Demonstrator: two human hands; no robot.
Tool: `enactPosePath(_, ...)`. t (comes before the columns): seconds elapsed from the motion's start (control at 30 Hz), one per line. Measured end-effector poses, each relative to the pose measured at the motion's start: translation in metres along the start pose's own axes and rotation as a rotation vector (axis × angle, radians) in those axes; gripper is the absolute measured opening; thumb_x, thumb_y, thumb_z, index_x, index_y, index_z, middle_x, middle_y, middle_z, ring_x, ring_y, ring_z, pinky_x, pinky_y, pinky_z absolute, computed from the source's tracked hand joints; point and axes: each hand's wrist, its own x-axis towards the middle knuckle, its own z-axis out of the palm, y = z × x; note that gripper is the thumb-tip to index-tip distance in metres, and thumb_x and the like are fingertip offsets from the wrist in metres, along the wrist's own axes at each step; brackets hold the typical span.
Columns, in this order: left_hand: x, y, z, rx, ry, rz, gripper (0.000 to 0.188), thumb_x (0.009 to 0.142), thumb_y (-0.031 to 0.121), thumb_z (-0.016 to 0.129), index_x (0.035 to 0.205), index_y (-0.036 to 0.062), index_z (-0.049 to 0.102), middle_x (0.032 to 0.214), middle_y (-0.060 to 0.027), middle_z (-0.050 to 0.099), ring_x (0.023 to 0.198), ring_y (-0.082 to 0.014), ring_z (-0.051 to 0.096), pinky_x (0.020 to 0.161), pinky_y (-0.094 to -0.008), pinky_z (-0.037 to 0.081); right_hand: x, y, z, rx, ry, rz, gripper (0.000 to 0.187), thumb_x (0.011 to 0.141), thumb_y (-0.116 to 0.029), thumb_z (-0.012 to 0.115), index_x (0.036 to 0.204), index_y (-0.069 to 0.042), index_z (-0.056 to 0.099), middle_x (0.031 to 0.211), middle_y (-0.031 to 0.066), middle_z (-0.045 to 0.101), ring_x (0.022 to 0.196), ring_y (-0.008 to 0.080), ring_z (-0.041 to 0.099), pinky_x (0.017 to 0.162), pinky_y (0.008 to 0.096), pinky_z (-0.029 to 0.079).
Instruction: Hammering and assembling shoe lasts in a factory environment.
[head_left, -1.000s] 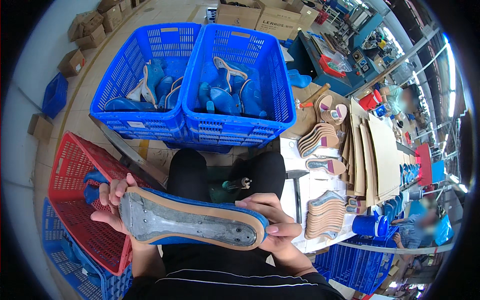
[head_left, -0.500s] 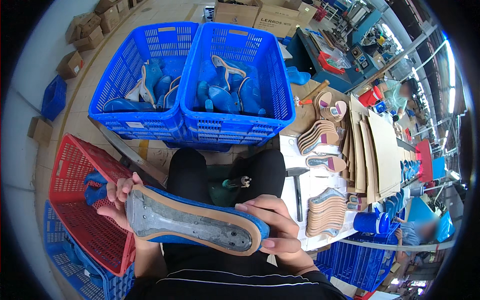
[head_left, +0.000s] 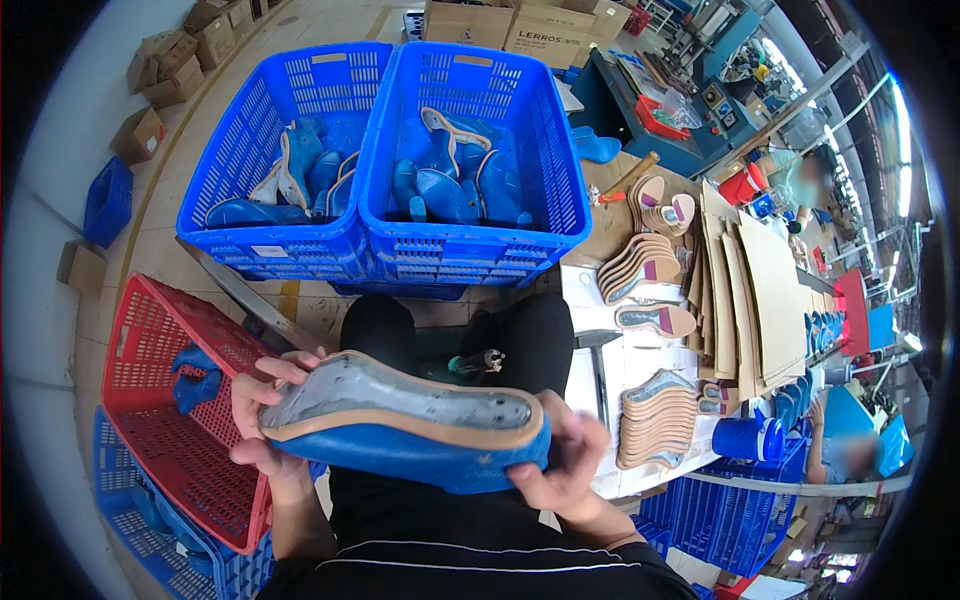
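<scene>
A blue shoe last (head_left: 400, 458) lies sideways between my two hands, its sole up and tilted so that a blue side shows. Against its sole sits an insole (head_left: 425, 402) with a grey middle and a tan rim. My left hand (head_left: 262, 408) closes round the left end, fingers over the edge and thumb below. At the other end my right hand (head_left: 568, 455) grips the last, thumb low on its blue side; some right fingers are blurred.
Ahead stand two blue crates (head_left: 480, 245) holding lasts. A tilted red crate (head_left: 185, 300) is at the left. On the right-hand table are a hammer (head_left: 599, 370), stacked insoles (head_left: 657, 425), and cardboard sheets (head_left: 765, 300). A screwdriver-like tool (head_left: 478, 362) shows between my knees.
The last has rolled between my hands, so its sole faces more away and its blue side shows. My right hand has shifted its hold, with the thumb now lower on the side.
</scene>
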Motion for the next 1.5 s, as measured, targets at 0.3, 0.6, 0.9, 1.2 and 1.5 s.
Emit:
enactPosePath(0.3,0.004,-0.016,-0.01,0.277,-0.038,0.058,0.068,0.09,0.074,0.072,0.106,0.0088,0.061,0.121,-0.0191,0.068,0.121,-0.0406,0.066,0.112,-0.061,0.049,-0.001,0.046,-0.03,-0.283,-0.126,0.178,0.1,0.089,-0.003,0.085,0.17,-0.004,0.027,0.138,0.0259,0.069,0.125,0.041,0.068,0.114,0.0489,0.046)
enactPosePath(0.6,0.019,-0.051,-0.014,0.427,-0.315,0.061,0.048,0.095,0.048,0.083,0.098,0.0011,0.073,0.124,-0.025,0.071,0.12,-0.0464,0.071,0.105,-0.0601,0.057,-0.033,0.1,-0.056,-0.44,-0.201,0.417,0.087,0.089,-0.001,0.08,0.165,-0.002,0.038,0.15,0.0234,0.061,0.146,0.0439,0.051,0.125,0.0509,0.035)
enactPosePath(0.9,0.023,-0.048,-0.013,0.397,-0.293,0.158,0.048,0.094,0.049,0.082,0.095,0.002,0.072,0.119,-0.0261,0.072,0.115,-0.049,0.072,0.098,-0.0576,0.061,-0.014,0.087,-0.058,-0.354,-0.174,0.3,0.068,0.089,0.001,0.079,0.151,-0.001,0.053,0.142,0.0236,0.066,0.14,0.0435,0.059,0.128,0.0578,0.034)
enactPosePath(1.2,0.037,-0.067,-0.008,0.439,-0.287,0.081,0.055,0.095,0.055,0.079,0.098,0.0003,0.073,0.122,-0.024,0.071,0.117,-0.0483,0.071,0.102,-0.057,0.058,0.0,0.088,-0.071,-0.337,-0.146,0.367,0.07,0.088,0.003,0.081,0.152,-0.002,0.053,0.145,0.0229,0.064,0.135,0.0384,0.064,0.112,0.042,0.051)
enactPosePath(1.5,0.049,-0.066,-0.005,0.619,-0.553,0.115,0.074,0.075,0.067,0.087,0.112,0.0034,0.077,0.133,-0.0228,0.07,0.125,-0.0473,0.068,0.103,-0.0528,0.057,0.014,0.095,-0.078,-0.37,-0.193,0.376,0.075,0.085,-0.009,0.09,0.149,-0.003,0.053,0.144,0.0201,0.065,0.133,0.0318,0.065,0.11,0.0406,0.052)
